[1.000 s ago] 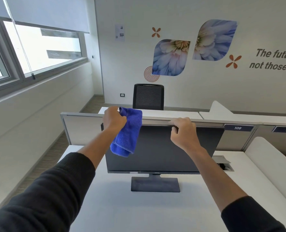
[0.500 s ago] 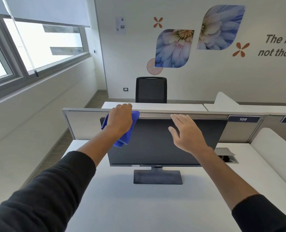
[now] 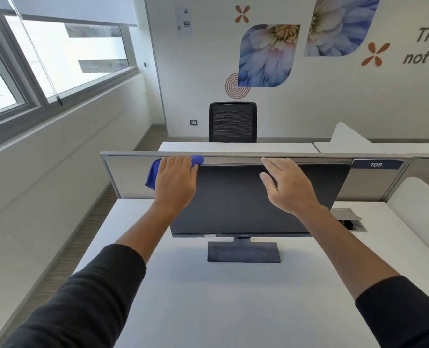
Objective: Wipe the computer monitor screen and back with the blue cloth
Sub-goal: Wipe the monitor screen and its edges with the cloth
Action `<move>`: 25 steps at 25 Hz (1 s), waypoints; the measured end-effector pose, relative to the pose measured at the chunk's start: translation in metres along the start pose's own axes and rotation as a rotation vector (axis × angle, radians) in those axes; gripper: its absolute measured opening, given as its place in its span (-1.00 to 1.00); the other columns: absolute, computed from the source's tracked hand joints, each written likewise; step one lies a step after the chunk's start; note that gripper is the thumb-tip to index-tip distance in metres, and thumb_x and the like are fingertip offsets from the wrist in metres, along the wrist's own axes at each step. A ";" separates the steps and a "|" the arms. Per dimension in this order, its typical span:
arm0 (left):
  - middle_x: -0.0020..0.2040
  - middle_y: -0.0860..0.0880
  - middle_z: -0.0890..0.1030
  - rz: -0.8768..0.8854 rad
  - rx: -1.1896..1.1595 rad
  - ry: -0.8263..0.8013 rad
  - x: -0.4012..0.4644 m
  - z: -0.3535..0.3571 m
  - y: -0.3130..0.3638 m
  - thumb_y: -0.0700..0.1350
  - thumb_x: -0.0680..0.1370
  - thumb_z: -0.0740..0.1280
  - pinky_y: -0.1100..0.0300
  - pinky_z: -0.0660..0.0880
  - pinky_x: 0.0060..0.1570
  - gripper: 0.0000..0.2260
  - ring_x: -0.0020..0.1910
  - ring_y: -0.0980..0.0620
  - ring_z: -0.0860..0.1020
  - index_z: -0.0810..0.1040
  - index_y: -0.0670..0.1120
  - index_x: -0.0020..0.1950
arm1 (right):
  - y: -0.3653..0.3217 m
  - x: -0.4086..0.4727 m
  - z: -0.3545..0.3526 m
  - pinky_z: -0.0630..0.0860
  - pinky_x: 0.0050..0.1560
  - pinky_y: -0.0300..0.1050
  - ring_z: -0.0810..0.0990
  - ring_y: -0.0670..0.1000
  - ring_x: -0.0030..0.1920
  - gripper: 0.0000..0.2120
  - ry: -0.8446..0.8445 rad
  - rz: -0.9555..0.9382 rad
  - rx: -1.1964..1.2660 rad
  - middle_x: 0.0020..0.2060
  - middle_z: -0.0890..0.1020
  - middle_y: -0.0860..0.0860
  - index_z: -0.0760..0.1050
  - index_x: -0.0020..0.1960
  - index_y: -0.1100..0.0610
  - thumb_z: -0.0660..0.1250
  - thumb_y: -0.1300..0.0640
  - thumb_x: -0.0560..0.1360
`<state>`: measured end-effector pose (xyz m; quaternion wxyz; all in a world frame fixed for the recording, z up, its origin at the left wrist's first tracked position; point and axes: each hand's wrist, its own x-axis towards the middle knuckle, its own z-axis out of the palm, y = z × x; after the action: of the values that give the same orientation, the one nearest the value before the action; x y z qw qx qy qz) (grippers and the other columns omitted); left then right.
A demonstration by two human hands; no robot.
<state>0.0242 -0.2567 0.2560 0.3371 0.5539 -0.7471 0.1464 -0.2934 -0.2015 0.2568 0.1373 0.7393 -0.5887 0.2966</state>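
A dark monitor [image 3: 238,202] stands on its flat rectangular base [image 3: 243,251] in the middle of a white desk [image 3: 208,305], screen facing me. My left hand [image 3: 175,182] lies flat on the blue cloth [image 3: 151,175], pressing it against the screen's top left corner; the cloth shows only at the hand's left side and above the fingers. My right hand [image 3: 287,184] is spread flat with fingers apart over the upper right part of the screen, holding nothing. Whether it touches the glass is unclear.
A grey desk divider [image 3: 233,156] runs right behind the monitor, with a "109" label [image 3: 375,164] at the right. An open cable hatch [image 3: 351,221] sits in the desk to the right. A black chair [image 3: 232,121] stands at the far desk. Windows line the left wall.
My left hand brought the hanging cloth down from the monitor's top edge and flattened it on the screen corner. My right hand let go of the top edge and opened flat.
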 end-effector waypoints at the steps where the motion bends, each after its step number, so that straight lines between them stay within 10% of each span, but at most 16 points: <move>1: -0.06 -0.08 0.62 -0.025 -0.015 0.027 -0.001 -0.002 -0.013 -0.02 0.75 0.19 -0.08 0.45 0.17 -0.75 -0.03 -0.16 0.54 0.56 -0.12 0.02 | 0.000 0.000 0.001 0.45 0.53 0.04 0.53 0.08 0.41 -0.49 0.010 0.003 0.008 0.39 0.64 -0.01 0.51 0.55 0.13 0.14 -0.11 0.73; 13: 0.17 -0.17 0.64 0.171 -0.046 -0.081 0.004 0.007 0.026 -0.22 0.72 0.23 -0.18 0.36 0.50 -0.82 0.15 -0.21 0.58 0.57 -0.21 0.27 | -0.002 0.002 0.015 0.43 0.53 0.07 0.54 0.12 0.37 -0.47 0.090 0.013 -0.105 0.35 0.66 0.05 0.52 0.54 0.18 0.10 -0.10 0.75; 16: 0.07 -0.19 0.64 0.136 -0.024 0.050 -0.003 0.002 -0.006 -0.30 0.68 0.28 -0.12 0.46 0.28 -0.86 0.03 -0.24 0.59 0.57 -0.23 0.21 | 0.000 0.004 0.018 0.44 0.49 0.07 0.57 0.15 0.31 -0.49 0.117 -0.023 -0.112 0.31 0.68 0.05 0.53 0.52 0.19 0.10 -0.07 0.75; 20: -0.06 0.17 0.63 -0.308 -0.403 0.041 -0.027 -0.006 -0.069 -0.10 0.77 0.15 0.21 0.48 0.01 -0.82 -0.03 0.09 0.58 0.53 0.09 0.12 | 0.001 0.004 0.023 0.47 0.44 0.10 0.57 0.18 0.25 -0.53 0.172 -0.010 -0.099 0.24 0.70 0.07 0.55 0.50 0.22 0.14 -0.03 0.75; 25: -0.04 -0.02 0.61 -0.770 -0.812 -0.214 -0.080 0.044 -0.081 0.04 0.80 0.13 -0.03 0.48 -0.04 -0.73 -0.04 -0.13 0.57 0.53 -0.06 0.12 | 0.001 0.000 0.026 0.46 0.46 0.12 0.55 0.19 0.29 -0.53 0.165 -0.015 -0.107 0.27 0.66 0.08 0.52 0.53 0.21 0.15 -0.02 0.76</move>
<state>0.0970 -0.2525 0.1584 0.4745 0.6240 -0.5178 -0.3426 -0.2876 -0.2163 0.2367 0.2268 0.7084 -0.5848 0.3237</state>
